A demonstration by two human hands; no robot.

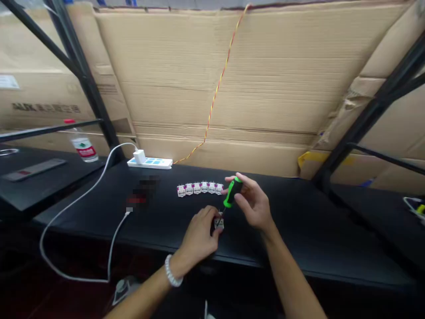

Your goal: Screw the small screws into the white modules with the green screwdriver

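The left hand (200, 229) pinches a white block (219, 223). The right hand (254, 201) grips a green-and-black screwdriver (233, 192) slanting down to it.

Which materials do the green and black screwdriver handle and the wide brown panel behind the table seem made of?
Green and black screwdriver handle: probably plastic, perhaps partly rubber, judging by its two-colour body; gloss unclear. Wide brown panel: apparently corrugated cardboard, matte, showing fine parallel ridges.
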